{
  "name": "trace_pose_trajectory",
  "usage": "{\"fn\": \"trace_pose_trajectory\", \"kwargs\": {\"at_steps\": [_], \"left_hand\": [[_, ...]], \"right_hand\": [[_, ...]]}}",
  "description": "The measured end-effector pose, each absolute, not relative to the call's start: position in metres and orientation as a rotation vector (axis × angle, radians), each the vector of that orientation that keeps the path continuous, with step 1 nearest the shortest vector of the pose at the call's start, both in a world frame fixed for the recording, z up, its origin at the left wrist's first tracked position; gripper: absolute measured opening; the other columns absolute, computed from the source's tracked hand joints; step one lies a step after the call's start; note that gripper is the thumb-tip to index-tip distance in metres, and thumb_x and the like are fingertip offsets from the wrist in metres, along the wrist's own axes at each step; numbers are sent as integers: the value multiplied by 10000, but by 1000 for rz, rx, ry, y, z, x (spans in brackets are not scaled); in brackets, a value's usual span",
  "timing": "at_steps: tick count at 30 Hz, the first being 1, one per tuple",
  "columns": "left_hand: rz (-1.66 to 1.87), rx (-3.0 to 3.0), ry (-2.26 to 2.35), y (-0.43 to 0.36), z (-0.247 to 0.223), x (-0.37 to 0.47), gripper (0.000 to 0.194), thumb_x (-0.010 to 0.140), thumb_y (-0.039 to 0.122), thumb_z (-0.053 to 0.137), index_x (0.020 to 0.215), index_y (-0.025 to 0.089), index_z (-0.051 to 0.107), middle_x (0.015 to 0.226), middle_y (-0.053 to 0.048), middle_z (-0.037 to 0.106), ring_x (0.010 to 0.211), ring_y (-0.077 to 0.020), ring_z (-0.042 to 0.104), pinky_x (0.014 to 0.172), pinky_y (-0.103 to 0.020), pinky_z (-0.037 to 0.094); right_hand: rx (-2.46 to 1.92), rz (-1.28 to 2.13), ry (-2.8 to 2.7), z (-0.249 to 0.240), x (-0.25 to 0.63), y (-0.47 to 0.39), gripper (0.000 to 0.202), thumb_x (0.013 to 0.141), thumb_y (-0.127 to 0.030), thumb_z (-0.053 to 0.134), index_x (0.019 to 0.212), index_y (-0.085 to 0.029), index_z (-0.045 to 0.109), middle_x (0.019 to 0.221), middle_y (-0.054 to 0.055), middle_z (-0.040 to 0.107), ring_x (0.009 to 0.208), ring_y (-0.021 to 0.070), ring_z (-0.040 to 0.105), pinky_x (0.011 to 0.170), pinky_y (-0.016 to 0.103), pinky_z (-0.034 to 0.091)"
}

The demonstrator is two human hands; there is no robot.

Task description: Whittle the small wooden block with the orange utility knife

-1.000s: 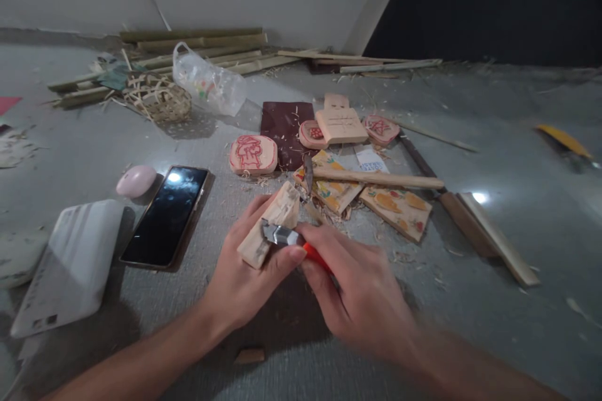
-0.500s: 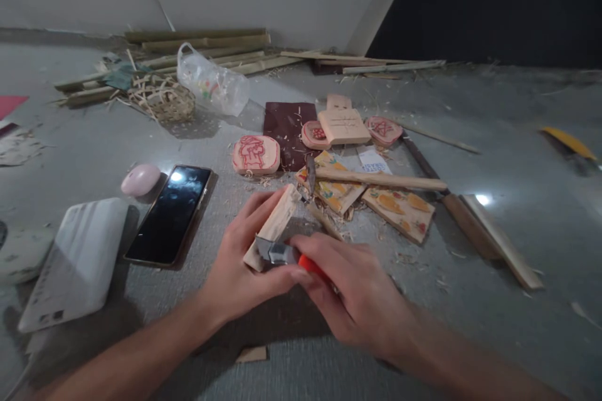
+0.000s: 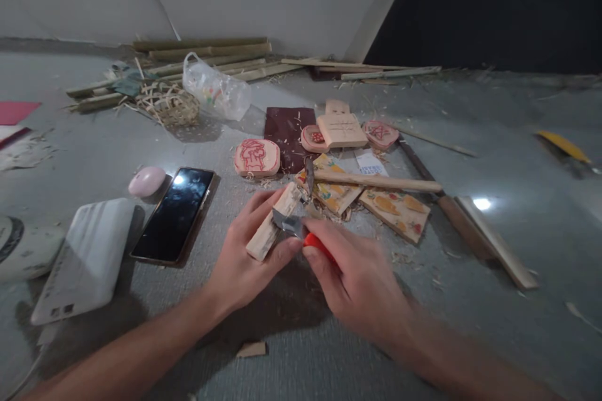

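A pale, rough-cut wooden block is gripped in my left hand, tilted with its far end up and to the right. My right hand is closed round the red handle of a utility knife. The blade lies against the block's upper face, around its middle. My left thumb reaches close to the knife's metal part. Just beyond the block is a hammer with a wooden handle, lying across painted wooden pieces. Wood shavings are scattered around them.
A phone, a white power bank and a pink oval object lie to the left. Carved blocks with red drawings sit ahead. Farther back are a plastic bottle, a woven basket and bamboo lengths.
The knife blade has moved up along the block, from near its lower end to about its middle. My right hand has shifted slightly with it; the whole view has also moved a little.
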State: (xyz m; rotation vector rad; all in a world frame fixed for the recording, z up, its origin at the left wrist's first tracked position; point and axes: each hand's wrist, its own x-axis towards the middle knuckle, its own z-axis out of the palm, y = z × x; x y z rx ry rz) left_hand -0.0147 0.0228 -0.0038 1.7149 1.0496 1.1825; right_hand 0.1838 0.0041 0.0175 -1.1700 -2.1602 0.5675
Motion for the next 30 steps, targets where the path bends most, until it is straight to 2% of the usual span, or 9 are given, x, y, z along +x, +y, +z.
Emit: {"fn": "trace_pose_trajectory", "kwargs": {"at_steps": [6, 8, 13, 17, 20, 24, 27, 30], "left_hand": [[1204, 1724, 933, 27, -11, -22, 754, 852, 548, 794, 1533, 326, 559, 1416, -84, 621, 1295, -307, 606, 1103, -453, 524], [1181, 1724, 935, 27, -11, -23, 781, 843, 572, 799, 1543, 338, 544, 1421, -81, 610, 1297, -306, 604, 1095, -445, 529], [1156, 1663, 917, 22, -4, -20, 641, 915, 485, 765, 1516, 413, 555, 1421, -15, 607, 1294, -242, 604, 1112, -366, 512], [1147, 1645, 987, 19, 5, -14, 508, 971, 395, 712, 1468, 391, 606, 1345, -1, 664, 1217, -221, 643, 1066, -346, 532], [1151, 1660, 1031, 18, 6, -12, 526, 957, 417, 720, 1468, 350, 613, 1347, -25, 671, 1206, -246, 654, 1053, -378, 545], [1173, 1692, 1116, 18, 2, -13, 567, 947, 410, 732, 1491, 330, 595, 1408, -62, 636, 1308, -276, 604, 1099, -408, 520], [1190, 1726, 1126, 20, -3, -17, 581, 947, 388, 728, 1506, 328, 580, 1425, -68, 620, 1342, -283, 578, 1123, -418, 496], [1195, 1739, 1059, 24, -7, -21, 588, 950, 456, 707, 1509, 332, 578, 1412, -72, 630, 1313, -299, 597, 1103, -439, 514]], "right_hand": [[-939, 712, -2252, 15, 188, 7, 229, 1088, -293, 482, 1246, -170, 592, 1008, 47, 743, 843, 175, 704, 701, 302, 511], [-935, 722, -2263, 13, 188, 7, 233, 1088, -289, 486, 1260, -171, 589, 1028, 48, 743, 860, 179, 711, 706, 308, 519], [-1017, 607, -2266, 15, 187, 4, 255, 1081, -269, 490, 1291, -162, 588, 1010, 52, 733, 835, 188, 710, 691, 321, 523], [-1110, 507, -2217, 20, 184, -1, 246, 1077, -252, 484, 1270, -153, 601, 991, 62, 727, 810, 185, 699, 672, 315, 519], [-1134, 508, -2198, 22, 182, -4, 257, 1080, -249, 468, 1277, -149, 598, 985, 65, 735, 809, 188, 705, 674, 317, 527], [-1198, 490, -2171, 21, 183, -3, 250, 1079, -246, 457, 1262, -163, 605, 1067, 91, 758, 889, 212, 738, 703, 324, 545], [-1237, 484, -2149, 19, 184, 0, 232, 1076, -258, 462, 1229, -177, 616, 1076, 97, 769, 860, 211, 741, 671, 318, 536], [-1145, 554, -2188, 18, 183, 2, 240, 1073, -257, 464, 1248, -172, 604, 1031, 79, 767, 829, 203, 731, 668, 318, 535]]}}
